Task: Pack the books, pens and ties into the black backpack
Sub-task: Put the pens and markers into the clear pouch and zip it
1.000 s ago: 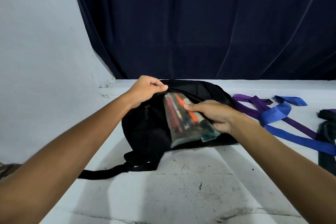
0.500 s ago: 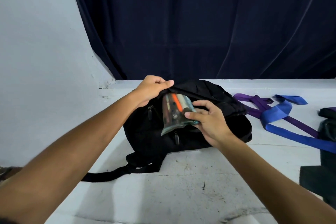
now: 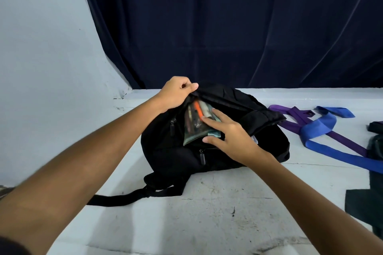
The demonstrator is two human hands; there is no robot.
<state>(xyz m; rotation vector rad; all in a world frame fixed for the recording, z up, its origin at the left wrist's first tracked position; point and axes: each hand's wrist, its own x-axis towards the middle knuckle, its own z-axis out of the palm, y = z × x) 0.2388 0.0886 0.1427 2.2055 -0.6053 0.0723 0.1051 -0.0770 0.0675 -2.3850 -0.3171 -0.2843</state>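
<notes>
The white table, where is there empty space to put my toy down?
The white table is bare in front of the black backpack, between the two forearms, and along its far edge behind the bag. The right side is crowded: a blue tie, a purple tie and dark items at the edge.

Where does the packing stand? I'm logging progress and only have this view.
Done: nothing visibly packed. In hand: the left hand holds the black backpack open while the right hand slides the clear plastic pen pouch in. Left: the purple tie and blue tie on the white table; no books recognisable.
</notes>
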